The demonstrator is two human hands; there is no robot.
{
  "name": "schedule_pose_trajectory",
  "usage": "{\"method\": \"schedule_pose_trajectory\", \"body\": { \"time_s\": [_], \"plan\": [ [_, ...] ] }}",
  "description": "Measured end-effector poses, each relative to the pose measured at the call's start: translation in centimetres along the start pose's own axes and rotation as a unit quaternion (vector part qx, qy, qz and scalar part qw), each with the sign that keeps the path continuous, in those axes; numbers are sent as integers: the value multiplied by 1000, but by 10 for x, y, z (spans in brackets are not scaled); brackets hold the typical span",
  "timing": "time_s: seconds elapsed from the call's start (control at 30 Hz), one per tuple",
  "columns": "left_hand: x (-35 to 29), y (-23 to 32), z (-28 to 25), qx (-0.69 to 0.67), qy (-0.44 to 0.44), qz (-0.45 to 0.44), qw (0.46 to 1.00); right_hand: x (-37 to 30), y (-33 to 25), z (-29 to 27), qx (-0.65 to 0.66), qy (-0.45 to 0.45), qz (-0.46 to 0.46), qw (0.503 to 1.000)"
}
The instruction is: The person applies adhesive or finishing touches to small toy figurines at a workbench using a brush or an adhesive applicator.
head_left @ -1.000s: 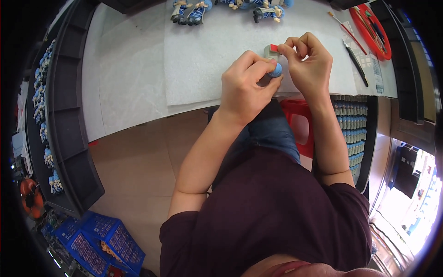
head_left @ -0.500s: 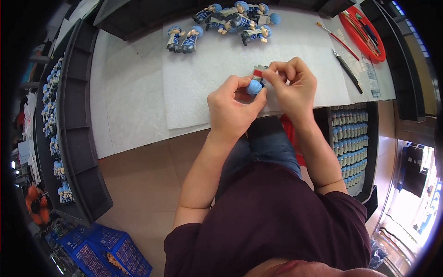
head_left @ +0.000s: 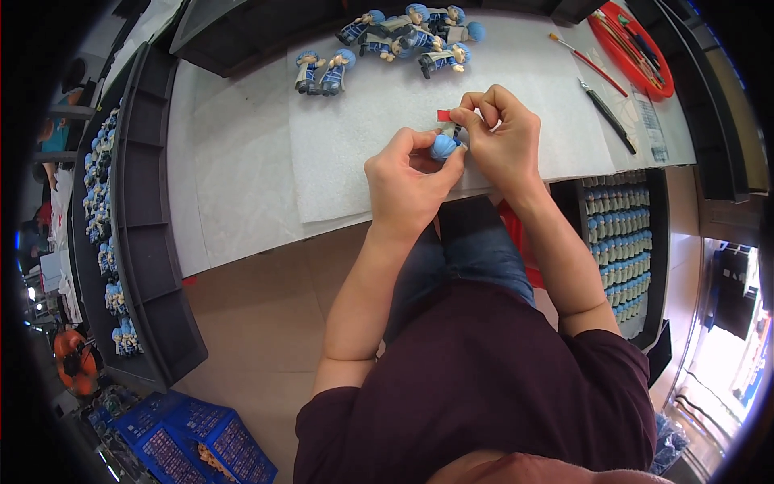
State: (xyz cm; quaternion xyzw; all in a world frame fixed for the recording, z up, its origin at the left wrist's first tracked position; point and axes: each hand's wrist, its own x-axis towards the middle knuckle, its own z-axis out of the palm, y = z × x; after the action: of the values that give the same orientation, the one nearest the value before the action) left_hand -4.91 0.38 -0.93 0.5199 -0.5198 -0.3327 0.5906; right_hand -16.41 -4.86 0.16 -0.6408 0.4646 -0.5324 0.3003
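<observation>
My left hand [head_left: 407, 177] grips a small figurine [head_left: 444, 146] with a round blue head, held over the near edge of a white sheet [head_left: 363, 129]. My right hand [head_left: 501, 137] pinches the figurine's upper part, and a small red tab [head_left: 443, 115] sticks out above my fingers. The figurine's body is mostly hidden by both hands. Several finished blue-haired figurines [head_left: 407, 32] lie in a heap at the far side of the sheet, with two more [head_left: 322, 71] lying to their left.
A dark tray rack [head_left: 137, 210] with rows of figurines runs along the left. Another tray of figurines [head_left: 621, 242] sits at the right. A red dish [head_left: 633, 40] with brushes, a loose brush [head_left: 580, 56] and a dark tool [head_left: 606, 114] lie far right. Blue crates [head_left: 193, 436] stand on the floor.
The view has tilted so the table and figurine heap sit lower in the picture. Both hands stayed together on the figurine, turning it slightly; the red tab now shows above my right fingers.
</observation>
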Motion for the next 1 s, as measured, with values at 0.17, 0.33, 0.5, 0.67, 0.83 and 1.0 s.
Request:
{"method": "schedule_pose_trajectory", "body": {
  "time_s": [0.17, 0.33, 0.5, 0.67, 0.83, 1.0],
  "plan": [
    [-1, 8, -3, 40, -29, -28, 998, -5, 2, -4, -1, -13, -9, 1000],
    [1, 2, -3, 9, -15, -27, 999, -1, -1, 2, -53, 3, -52, 997],
    [1, 7, -5, 16, -33, -21, 999, 5, 4, -4, -57, 8, -55, 997],
    [1, 1, -1, -36, 0, -34, 999, 4, -5, -8, -39, 52, -28, 998],
    [1, 2, -1, -20, -6, -12, 1000, 5, -8, -5, -53, -17, -51, 997],
    [0, 3, -3, -7, -5, -17, 1000, -12, -12, -7, -10, -19, -55, 998]
  ]
}}
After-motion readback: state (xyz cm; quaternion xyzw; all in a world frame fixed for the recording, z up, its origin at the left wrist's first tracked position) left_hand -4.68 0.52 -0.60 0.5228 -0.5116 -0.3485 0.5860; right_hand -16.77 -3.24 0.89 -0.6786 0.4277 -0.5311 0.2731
